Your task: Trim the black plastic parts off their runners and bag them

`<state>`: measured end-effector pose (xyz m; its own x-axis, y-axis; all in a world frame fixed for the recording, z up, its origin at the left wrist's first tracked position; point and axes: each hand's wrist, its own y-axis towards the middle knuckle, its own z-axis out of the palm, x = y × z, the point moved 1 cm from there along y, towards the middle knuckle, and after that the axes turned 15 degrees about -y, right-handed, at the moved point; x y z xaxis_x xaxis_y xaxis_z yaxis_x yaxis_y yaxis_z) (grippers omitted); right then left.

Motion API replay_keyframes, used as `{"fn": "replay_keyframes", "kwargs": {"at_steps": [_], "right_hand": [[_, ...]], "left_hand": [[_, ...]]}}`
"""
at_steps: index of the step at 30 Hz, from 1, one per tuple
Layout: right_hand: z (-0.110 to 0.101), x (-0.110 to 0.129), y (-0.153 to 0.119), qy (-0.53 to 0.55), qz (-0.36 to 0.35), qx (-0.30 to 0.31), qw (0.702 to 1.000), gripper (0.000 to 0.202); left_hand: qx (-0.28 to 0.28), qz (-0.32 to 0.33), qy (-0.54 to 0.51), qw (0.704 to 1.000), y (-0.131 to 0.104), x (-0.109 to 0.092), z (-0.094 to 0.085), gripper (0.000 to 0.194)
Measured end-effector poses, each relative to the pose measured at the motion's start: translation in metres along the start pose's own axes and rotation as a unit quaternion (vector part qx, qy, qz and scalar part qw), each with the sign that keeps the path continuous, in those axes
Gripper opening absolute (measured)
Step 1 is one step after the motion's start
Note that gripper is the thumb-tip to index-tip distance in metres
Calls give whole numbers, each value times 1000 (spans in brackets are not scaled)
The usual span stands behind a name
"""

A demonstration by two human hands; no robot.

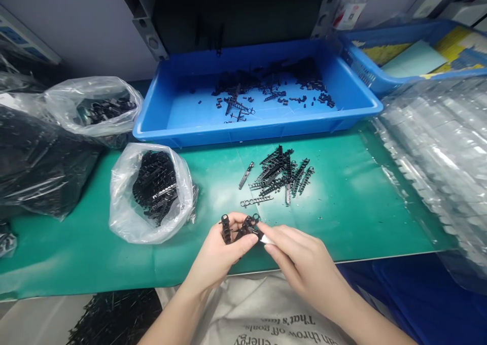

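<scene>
Above the front edge of the table, my left hand point(217, 251) is closed around several black plastic strips point(225, 228) with small rings along them. One strip stands up beside the fingers, while others bunch between thumb and fingertips. My right hand point(304, 257) meets it from the right, its fingers pinched on a small white piece point(265, 239) at the held strips; most of that piece is hidden. Just beyond both hands lies a loose pile of similar black strips point(279, 172), with a single strip point(256, 201) flat at its near left.
A plastic bag point(120, 203) full of black parts stands open at left, with another bag point(61, 101) behind. The blue tray point(251, 132) at the back holds scattered black pieces. Clear plastic trays point(437, 162) are stacked on the right, below a blue basket point(399, 82).
</scene>
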<state>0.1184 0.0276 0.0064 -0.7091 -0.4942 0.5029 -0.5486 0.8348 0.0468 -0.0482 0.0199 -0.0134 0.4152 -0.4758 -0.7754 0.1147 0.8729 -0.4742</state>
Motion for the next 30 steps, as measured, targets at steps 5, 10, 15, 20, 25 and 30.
{"fn": "replay_keyframes", "kwargs": {"at_steps": [5,10,15,20,25,30], "right_hand": [[-1,1,0,-4,2,-4,1000,33],[1,1,-1,-8,9,-2,1000,33],[3,0,-3,-5,9,-11,1000,34],[4,1,-5,13,27,-7,1000,35],[9,4,-7,11,41,-36,998,35],[15,6,-8,-4,54,-62,997,35]], "left_hand": [[0,4,-20,1000,1,2,2,17],[-13,13,-25,1000,2,3,4,14],[-26,30,-14,999,3,5,5,14],[-37,38,-26,998,3,7,7,14],[-59,33,-44,997,3,9,12,15],[-76,34,-42,996,3,13,12,17]]}}
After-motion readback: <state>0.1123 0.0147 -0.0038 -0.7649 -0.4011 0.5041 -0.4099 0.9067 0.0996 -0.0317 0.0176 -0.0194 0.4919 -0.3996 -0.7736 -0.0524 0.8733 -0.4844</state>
